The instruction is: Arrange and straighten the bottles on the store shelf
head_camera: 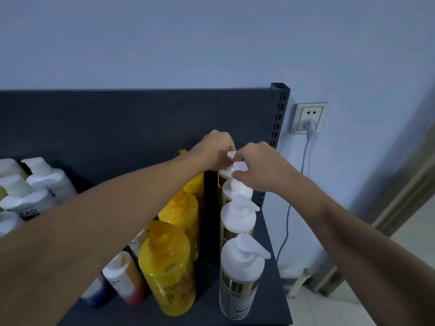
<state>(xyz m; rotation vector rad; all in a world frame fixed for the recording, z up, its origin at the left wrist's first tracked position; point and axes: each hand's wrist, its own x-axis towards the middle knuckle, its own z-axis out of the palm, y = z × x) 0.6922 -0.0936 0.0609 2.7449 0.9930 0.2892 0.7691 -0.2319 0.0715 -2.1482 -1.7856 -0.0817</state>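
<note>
A row of white pump bottles with gold-and-white labels runs front to back along the right side of the dark shelf (270,231). The nearest pump bottle (240,278) stands at the front, a second pump bottle (237,220) behind it. My left hand (216,149) pinches the white pump head of the rearmost bottle (231,154). My right hand (261,165) grips the pump head of the bottle just in front of it (240,166). Left of this row stand yellow bottles (168,267), one behind the other.
White bottles (30,191) with flip caps stand at the far left. Two smaller white bottles (122,276) sit beside the yellow ones, low under my left forearm. The shelf's slotted upright post (280,109) rises at the right; a wall socket with a plugged cable (309,118) is beyond it.
</note>
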